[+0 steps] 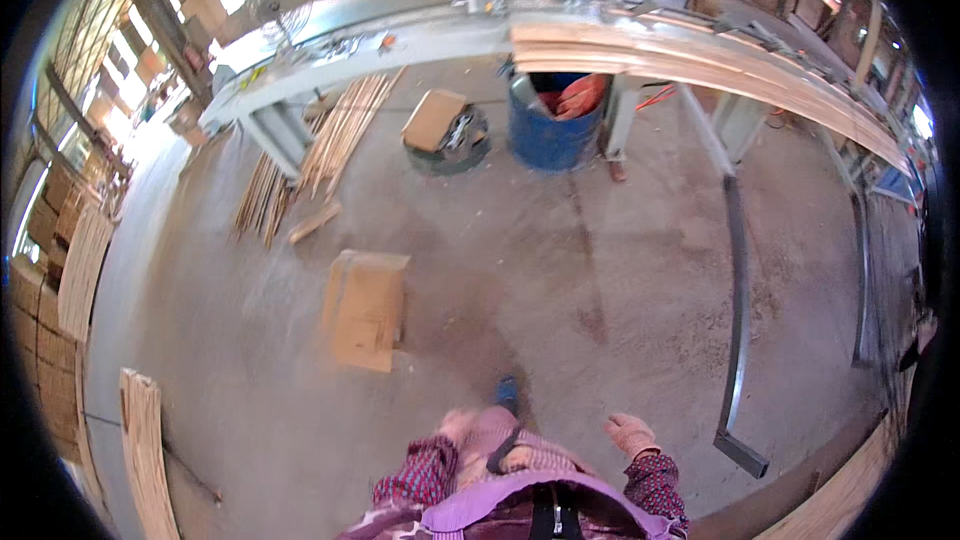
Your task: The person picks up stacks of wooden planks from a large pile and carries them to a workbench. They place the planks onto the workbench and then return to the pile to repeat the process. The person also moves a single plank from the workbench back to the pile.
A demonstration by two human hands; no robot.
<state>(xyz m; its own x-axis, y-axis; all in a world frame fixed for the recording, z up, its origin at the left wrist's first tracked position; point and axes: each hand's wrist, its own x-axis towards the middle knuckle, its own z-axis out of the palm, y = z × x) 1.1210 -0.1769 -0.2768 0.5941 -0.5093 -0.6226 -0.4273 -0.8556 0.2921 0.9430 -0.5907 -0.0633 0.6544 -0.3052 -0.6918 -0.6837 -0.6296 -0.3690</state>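
Note:
My left hand point(458, 427) hangs close in front of my body, smeared by motion, so its fingers do not show clearly. Out to the right of my body is my right hand point(630, 433), in a pale pinkish glove, its fingers loosely bent with nothing seen in them. Neither hand touches any of the goods around. A brown cardboard box point(365, 310) lies on the concrete floor ahead, nearest to the left hand. Long thin wooden strips point(690, 55) lie stacked along the right part of a long grey workbench point(430, 43) farther off.
Below the bench stand a blue drum point(550, 140) with reddish material inside and a dark tub point(445, 158) holding cardboard. More wooden strips point(340, 135) lean there. A dark metal bar frame point(740, 290) reaches across the floor at right. Wood boards point(147, 440) stand at left.

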